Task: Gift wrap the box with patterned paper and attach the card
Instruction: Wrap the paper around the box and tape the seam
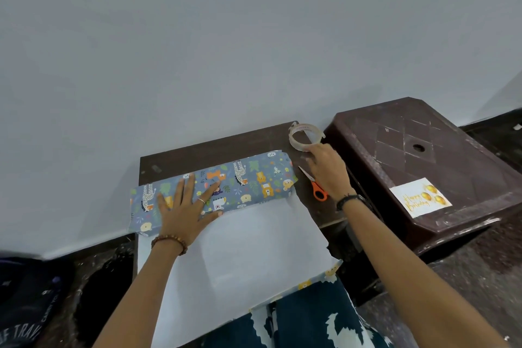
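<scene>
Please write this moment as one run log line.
left hand: presses paper | right hand: grips tape roll | card: unattached

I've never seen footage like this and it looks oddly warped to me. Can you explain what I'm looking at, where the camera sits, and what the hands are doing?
There is no machine here: a person wears one wide-angle camera on the head, looking forward and down, which bends the edges of the picture. The two arms reaching in are that person's own.

On a dark table lies a box partly covered in blue patterned paper with animals; the paper's white underside spreads toward the person. The left hand presses flat on the covered box, fingers straight. The right hand reaches to a tape roll at the table's far corner, fingertips at its rim; whether it grips the roll is unclear. Orange-handled scissors lie partly under that hand. A Happy Birthday card waits on the brown plastic stool to the right.
</scene>
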Tool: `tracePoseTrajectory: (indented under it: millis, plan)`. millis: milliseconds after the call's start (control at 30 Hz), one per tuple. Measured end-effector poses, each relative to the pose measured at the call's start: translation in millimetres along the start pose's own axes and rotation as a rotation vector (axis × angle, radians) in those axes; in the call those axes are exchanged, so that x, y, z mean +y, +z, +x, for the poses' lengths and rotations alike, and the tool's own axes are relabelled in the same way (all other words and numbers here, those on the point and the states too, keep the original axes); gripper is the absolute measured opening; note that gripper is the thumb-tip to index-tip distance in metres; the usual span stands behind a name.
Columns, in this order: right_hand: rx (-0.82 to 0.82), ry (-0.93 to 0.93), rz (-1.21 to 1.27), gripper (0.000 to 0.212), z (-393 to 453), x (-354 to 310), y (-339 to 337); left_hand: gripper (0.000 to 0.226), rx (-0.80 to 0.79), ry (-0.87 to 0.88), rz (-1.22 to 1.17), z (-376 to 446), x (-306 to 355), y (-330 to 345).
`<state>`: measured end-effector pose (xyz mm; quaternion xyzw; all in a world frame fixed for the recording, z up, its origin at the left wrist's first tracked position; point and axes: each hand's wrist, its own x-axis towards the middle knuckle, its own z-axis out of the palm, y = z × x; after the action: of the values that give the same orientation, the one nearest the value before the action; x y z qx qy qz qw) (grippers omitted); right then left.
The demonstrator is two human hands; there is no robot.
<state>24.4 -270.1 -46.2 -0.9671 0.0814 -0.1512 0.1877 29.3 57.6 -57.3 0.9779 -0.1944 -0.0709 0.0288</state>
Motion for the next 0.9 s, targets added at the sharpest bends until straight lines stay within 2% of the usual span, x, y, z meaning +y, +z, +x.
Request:
tracePoseTrajectory:
  millis: [100,167,367,567,767,867,900]
  plan:
    - [-0.036,0.016,-0.114,0.044,23.2,-4.8,9.6,0.072,0.03,-0.015,0.011,0.6,0.2,0.1]
    - [-0.038,0.058,-0.208,0.047,32.3,-5.3,14.1,0.068,0.055,-0.022,0.029,0.5,0.3,2.7]
    - [0.002,0.076,-0.249,0.024,42.8,-1.0,22.8,0.067,0.076,-0.036,0.004,0.9,-2.1,5.1]
    - [0.043,-0.033,-0.249,0.02,42.0,2.0,29.6,0.068,0.041,-0.035,0.013,-0.1,-0.1,0.5]
    - [0.105,-0.139,-0.284,0.021,42.4,0.2,29.7,0.066,0.079,-0.039,0.024,0.6,-1.3,2.3]
    - [0.091,-0.132,-0.268,0.046,39.8,-3.9,29.4,0.067,0.065,-0.041,0.017,1.4,-1.9,3.0]
    - [0.066,-0.124,-0.281,0.047,39.5,-3.8,29.0,0.067,0.056,-0.046,0.022,1.5,-1.8,3.0]
